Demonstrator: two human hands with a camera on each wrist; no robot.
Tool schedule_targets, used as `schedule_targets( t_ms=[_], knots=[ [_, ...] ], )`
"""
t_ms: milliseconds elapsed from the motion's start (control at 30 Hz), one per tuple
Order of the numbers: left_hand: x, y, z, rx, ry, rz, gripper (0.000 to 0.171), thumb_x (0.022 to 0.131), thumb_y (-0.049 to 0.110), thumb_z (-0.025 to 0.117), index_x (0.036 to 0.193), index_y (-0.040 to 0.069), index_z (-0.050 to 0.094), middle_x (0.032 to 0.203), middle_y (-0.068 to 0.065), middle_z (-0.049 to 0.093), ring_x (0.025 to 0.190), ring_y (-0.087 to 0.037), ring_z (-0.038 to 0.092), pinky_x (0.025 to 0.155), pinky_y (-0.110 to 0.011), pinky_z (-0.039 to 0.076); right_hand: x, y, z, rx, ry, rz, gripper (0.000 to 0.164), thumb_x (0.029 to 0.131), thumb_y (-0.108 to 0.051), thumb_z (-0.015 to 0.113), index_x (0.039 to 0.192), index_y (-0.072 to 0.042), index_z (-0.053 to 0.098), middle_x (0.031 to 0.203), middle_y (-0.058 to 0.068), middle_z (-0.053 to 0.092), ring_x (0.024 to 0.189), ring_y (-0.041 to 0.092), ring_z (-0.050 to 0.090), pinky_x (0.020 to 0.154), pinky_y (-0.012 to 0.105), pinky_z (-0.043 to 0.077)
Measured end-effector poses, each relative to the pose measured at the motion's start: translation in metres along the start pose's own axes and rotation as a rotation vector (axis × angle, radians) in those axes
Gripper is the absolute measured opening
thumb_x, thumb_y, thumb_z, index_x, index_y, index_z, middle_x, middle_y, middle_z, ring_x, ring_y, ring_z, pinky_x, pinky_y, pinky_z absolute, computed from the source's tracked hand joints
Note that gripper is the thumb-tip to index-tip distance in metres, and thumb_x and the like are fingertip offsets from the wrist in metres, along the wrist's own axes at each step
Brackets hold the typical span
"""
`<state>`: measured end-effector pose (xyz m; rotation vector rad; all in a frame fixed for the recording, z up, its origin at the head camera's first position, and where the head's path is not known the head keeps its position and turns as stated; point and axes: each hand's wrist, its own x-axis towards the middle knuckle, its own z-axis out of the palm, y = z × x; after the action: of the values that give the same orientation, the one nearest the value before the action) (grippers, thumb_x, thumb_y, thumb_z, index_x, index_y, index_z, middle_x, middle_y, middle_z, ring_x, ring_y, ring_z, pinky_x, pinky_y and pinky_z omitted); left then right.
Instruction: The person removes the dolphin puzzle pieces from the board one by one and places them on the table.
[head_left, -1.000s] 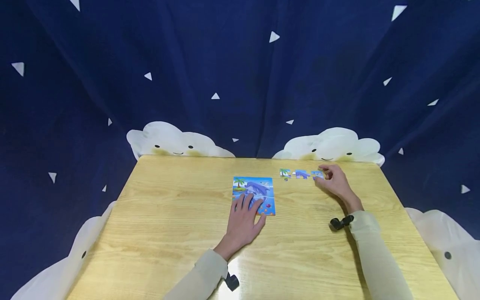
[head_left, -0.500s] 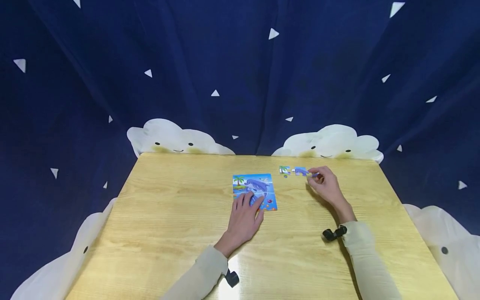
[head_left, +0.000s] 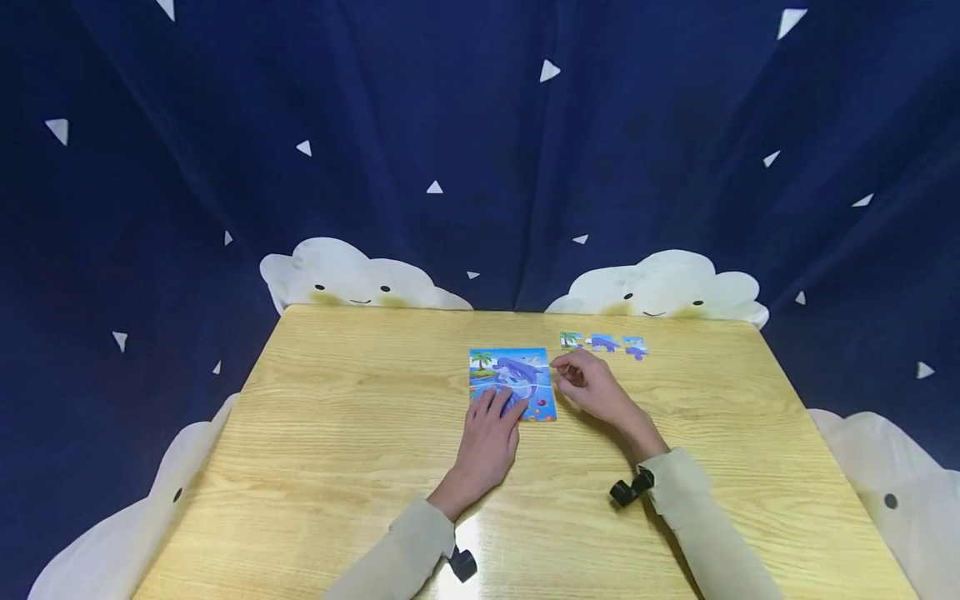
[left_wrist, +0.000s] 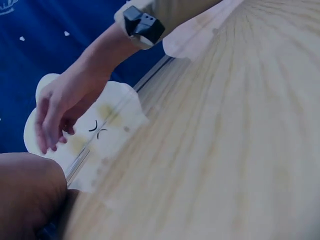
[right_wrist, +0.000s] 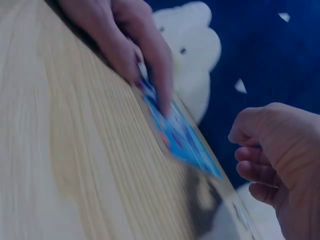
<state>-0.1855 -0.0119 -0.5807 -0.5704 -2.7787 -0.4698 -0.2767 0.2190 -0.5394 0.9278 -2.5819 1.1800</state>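
Under the spread left hand [head_left: 486, 446], beside the half-curled right hand [head_left: 592, 388], lies a dolphin picture [head_left: 517, 368].

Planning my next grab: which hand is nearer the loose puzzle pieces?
Right. The right hand is just this side of the puzzle pieces; the left hand rests on the dolphin picture.

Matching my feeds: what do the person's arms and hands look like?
The left sleeve and right sleeve are long, plain and beige. The left wrist camera and right wrist camera are black. The left hand and right hand are ungloved.
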Motion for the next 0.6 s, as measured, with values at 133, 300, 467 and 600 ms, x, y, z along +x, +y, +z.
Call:
schedule_targets(
  t_ms=[133,300,467,600],
  knots=[
    [0.0,0.003,-0.001,-0.027,-0.041,-0.028,0.04,0.102,0.022,0.044,0.14,0.026,0.053,0.149,-0.005,0.042,0.142,-0.033,0.03,0.114,-0.052,0.023,0.015,-0.01,0.019,-0.02,-0.057,-0.039,0.022,0.087,-0.005,0.066,0.109,-0.001,0.068,0.094,0.004,0.061,0.079,0.015,0.055,0.068,0.029,0.048],
    [-0.002,0.006,0.001,-0.033,-0.027,-0.048,0.039,0.1,0.02,0.049,0.138,0.025,0.056,0.148,-0.008,0.043,0.141,-0.035,0.031,0.112,-0.054,0.025,0.022,-0.014,0.04,-0.053,-0.125,-0.048,0.029,0.085,-0.005,0.067,0.113,0.001,0.066,0.1,0.009,0.062,0.085,0.016,0.057,0.075,0.031,0.05],
    [-0.004,0.006,0.004,0.04,0.086,-0.049,0.041,0.092,0.018,0.058,0.132,0.028,0.061,0.132,-0.008,0.05,0.129,-0.033,0.042,0.108,-0.052,0.03,0.023,-0.012,0.05,-0.089,-0.171,-0.039,0.034,0.086,-0.008,0.067,0.119,-0.001,0.063,0.095,0.007,0.058,0.082,0.013,0.053,0.071,0.028,0.047],
    [-0.005,0.006,0.004,0.086,0.122,-0.038,0.04,0.091,0.018,0.057,0.13,0.026,0.062,0.128,-0.007,0.052,0.124,-0.03,0.045,0.106,-0.049,0.034,0.028,-0.014,0.051,-0.144,-0.212,-0.034,0.041,0.086,-0.01,0.065,0.126,-0.002,0.06,0.094,0.005,0.055,0.083,0.012,0.048,0.073,0.028,0.044]
  ],
)
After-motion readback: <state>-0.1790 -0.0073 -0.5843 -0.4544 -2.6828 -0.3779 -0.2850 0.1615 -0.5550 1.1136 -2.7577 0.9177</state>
